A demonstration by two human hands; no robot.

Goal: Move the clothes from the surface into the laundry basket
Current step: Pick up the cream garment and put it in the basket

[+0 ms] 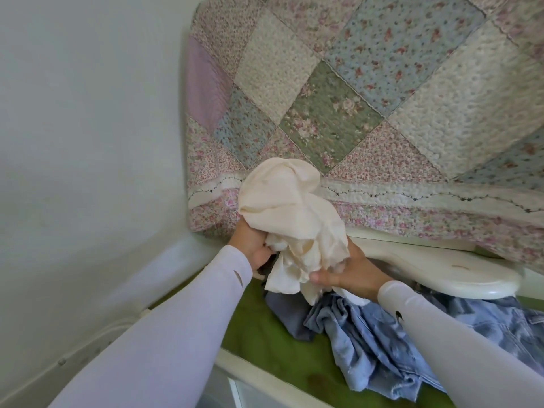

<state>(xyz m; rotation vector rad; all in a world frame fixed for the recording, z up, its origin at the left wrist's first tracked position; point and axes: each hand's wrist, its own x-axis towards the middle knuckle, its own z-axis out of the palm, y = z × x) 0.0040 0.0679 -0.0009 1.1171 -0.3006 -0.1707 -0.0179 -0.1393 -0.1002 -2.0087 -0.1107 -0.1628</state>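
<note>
pale lilac sleeves fill the near edge of my view, both arms reaching forward and up. nearest of the task's things, the blue denim garment (pixel 391 346) lies crumpled on the green tabletop (pixel 259 325), just below my right forearm, its folds running roughly left to right toward the white curved board (pixel 459 272) behind it. it is not yet picked up.

above it i hold the cream cloth (pixel 291 219), bunched into a loose ball and lifted clear of the tabletop. my left hand (pixel 253 245) cups it from the left underside, and my right hand (pixel 350 272) closes on its lower right; each grip is pressed into the fabric, thumb and fingers gathering folds. i judge the two-handed hold is meant to keep trailing ends from dragging or snagging on the denim. the bundle's long axis stands nearly upright, leaning a little to the left at the top, with a loose tail hanging toward the denim.

farther off, the patchwork quilt (pixel 368 98) drapes over a bed, and a plain white wall (pixel 88 128) is at left.

no laundry basket shows from this view, so i cannot tell which way the bundle must travel.
</note>
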